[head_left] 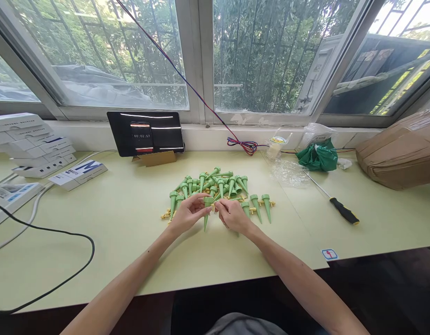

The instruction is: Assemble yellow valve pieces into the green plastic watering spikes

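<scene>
My left hand (188,215) grips a green plastic watering spike (205,223), its cap up and its tip pointing down. Fingers of my right hand (234,215) are pinched on a small yellow valve (213,207) at the side of the spike's cap; the fingers partly cover it. Behind both hands lies a heap of green spikes (221,184). To the right, a few spikes with yellow valves (266,207) lie side by side, tips toward me. More yellow valves (165,216) show left of my left hand.
A tablet (145,134) leans on a cardboard stand (155,158) by the window. White boxes (29,142) and cables (91,246) lie left. On the right are a screwdriver (343,210), clear plastic wrap (289,173), a green bag (318,156) and a brown package (398,151).
</scene>
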{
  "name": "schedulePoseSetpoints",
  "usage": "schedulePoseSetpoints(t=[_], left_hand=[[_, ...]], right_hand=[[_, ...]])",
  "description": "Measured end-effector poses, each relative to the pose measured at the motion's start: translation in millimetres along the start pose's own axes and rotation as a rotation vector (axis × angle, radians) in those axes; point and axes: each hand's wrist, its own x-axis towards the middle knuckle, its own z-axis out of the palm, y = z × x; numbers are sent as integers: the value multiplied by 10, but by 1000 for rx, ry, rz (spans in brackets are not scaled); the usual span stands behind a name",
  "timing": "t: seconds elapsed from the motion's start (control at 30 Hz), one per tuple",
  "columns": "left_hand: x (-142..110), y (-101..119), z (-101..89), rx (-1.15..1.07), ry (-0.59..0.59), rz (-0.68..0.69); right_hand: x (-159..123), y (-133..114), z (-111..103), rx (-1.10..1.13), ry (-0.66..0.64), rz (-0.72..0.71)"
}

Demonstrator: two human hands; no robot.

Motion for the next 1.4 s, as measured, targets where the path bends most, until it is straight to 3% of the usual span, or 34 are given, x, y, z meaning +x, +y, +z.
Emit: schedulePoseSetpoints(t=[0.17,0.33,0.5,0.67,0.83,1.1,1.23,1.4], left_hand=[[9,55,16,31,55,-18],[26,51,9,71,93,-19],[36,-16,2,104,92,-12],[34,-65,5,131,54,-5],[27,-56,19,151,18,8],[6,-20,42,218,-14,31],[-2,-8,52,226,-39,42],[-3,-6,61,210,14,41]], right_hand=[[-13,-15,-10,63,89,23],[-37,-23,-25,-126,209,-83],[-132,-95,64,-364,137,-158],[-182,-210,143,-504,96,-59],[-154,-300,147,-524,91,73],[-114,-305,202,-523,53,157],[-129,-327,197,-543,42,160],[-180,-403,137,-567,20,146]])
